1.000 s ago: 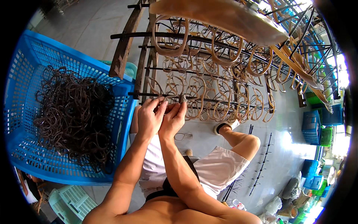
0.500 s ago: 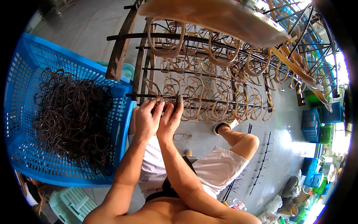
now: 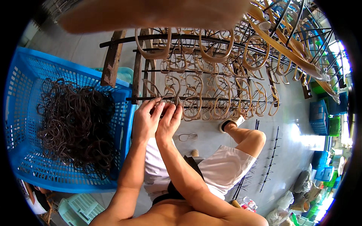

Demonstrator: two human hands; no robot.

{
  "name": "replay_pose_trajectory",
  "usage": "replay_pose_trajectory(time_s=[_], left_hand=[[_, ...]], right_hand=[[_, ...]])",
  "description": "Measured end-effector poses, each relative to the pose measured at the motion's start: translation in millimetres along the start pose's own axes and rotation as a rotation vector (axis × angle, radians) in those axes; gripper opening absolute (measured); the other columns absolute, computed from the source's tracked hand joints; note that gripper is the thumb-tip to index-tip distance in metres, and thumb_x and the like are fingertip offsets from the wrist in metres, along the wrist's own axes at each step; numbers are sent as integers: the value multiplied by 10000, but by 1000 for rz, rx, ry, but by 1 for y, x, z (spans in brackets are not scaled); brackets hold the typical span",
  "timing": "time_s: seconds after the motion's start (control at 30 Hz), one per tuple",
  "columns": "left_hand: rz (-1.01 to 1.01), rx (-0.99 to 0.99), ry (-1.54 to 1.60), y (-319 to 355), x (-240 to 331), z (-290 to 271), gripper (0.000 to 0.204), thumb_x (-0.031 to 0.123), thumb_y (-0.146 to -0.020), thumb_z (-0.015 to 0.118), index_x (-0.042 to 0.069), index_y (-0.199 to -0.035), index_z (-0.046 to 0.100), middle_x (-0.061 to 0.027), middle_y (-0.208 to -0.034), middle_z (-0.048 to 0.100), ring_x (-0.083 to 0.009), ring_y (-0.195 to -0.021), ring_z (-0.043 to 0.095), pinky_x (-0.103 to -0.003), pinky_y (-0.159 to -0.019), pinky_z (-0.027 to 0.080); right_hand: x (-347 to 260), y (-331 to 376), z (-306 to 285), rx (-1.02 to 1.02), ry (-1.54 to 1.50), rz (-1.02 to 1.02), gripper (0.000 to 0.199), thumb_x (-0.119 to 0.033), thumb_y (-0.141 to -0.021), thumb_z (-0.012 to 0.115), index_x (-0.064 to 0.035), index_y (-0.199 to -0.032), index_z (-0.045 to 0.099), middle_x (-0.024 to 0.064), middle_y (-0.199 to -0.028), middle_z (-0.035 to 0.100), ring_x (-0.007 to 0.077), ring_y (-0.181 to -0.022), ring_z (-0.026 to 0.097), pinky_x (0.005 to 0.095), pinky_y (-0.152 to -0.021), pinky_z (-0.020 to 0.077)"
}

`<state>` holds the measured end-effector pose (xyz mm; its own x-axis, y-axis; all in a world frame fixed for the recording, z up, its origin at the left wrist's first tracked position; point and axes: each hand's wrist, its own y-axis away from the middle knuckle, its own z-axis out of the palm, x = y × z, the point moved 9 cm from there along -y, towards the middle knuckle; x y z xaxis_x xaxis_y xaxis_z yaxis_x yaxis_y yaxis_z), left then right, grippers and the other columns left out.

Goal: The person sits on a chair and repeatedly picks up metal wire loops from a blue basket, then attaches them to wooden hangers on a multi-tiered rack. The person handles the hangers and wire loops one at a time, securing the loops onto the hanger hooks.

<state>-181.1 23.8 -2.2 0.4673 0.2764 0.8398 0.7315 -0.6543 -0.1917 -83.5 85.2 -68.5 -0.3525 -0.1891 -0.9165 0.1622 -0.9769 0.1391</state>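
Observation:
Side by side at the left end of the lowest dark rod [image 3: 211, 100], my left hand [image 3: 145, 119] and my right hand [image 3: 168, 122] are closed. Between their fingertips they grip an eyeglass frame [image 3: 172, 80], its two rims rising above the rod. My fingers hide its lower part, so how it meets the rod cannot be made out. Several amber, translucent eyeglass frames [image 3: 222, 98] hang along the same rod to the right. To my left a blue plastic basket [image 3: 56, 184] holds a tangled heap of dark brown eyeglass frames [image 3: 77, 124].
More rods of frames fill the rack [image 3: 113, 62] ahead. A blurred amber piece [image 3: 158, 15] crosses the top, very close. One loose eyeglass frame [image 3: 187, 137] lies on the floor near my feet. A dark spiked rod [image 3: 270, 160] lies farther right, short of stacked crates [image 3: 319, 116].
My view has shifted a little, moving the basket down and the close amber piece left. Both hands stay on the eyeglass frame at the rod, fingers slightly more bent.

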Motion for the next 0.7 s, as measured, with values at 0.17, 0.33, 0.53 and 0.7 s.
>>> replay_pose_trajectory(time_s=[0.17, 0.33, 0.53, 0.7], left_hand=[[-7, -8, 31, 1, -1, 0, 238, 175, -870, 593, -11, -1015, 628, -150, -876, 657, -244, -785, 643, -302, -692, 495], [25, -20, 28, -1, 1, 0, 245, 184, -875, 580, -12, -1013, 630, -153, -876, 635, -268, -773, 629, -321, -682, 493], [55, 4, 91, 0, -2, -6, 240, 176, -894, 545, -13, -1015, 632, -155, -863, 620, -277, -760, 616, -321, -661, 485], [-7, -3, 106, 3, -7, -6, 251, 185, -911, 516, -8, -1019, 634, -153, -880, 622, -280, -787, 620, -318, -674, 486]], right_hand=[[-5, 1, 2, -1, 16, -23, 156, -140, -967, 421, 9, -992, 458, 20, -717, 536, 74, -617, 469, 222, -531, 399], [0, -1, 5, -35, 39, -23, 151, -123, -965, 418, 7, -1032, 456, 18, -701, 523, 75, -612, 454, 222, -532, 393], [-7, 1, 17, -164, 152, -97, 163, -100, -961, 410, 2, -1085, 434, 26, -653, 519, 86, -569, 436, 238, -511, 392], [-6, 3, 16, -198, 238, -102, 197, -105, -964, 402, 0, -1130, 421, 19, -658, 526, 78, -570, 438, 232, -511, 389]])
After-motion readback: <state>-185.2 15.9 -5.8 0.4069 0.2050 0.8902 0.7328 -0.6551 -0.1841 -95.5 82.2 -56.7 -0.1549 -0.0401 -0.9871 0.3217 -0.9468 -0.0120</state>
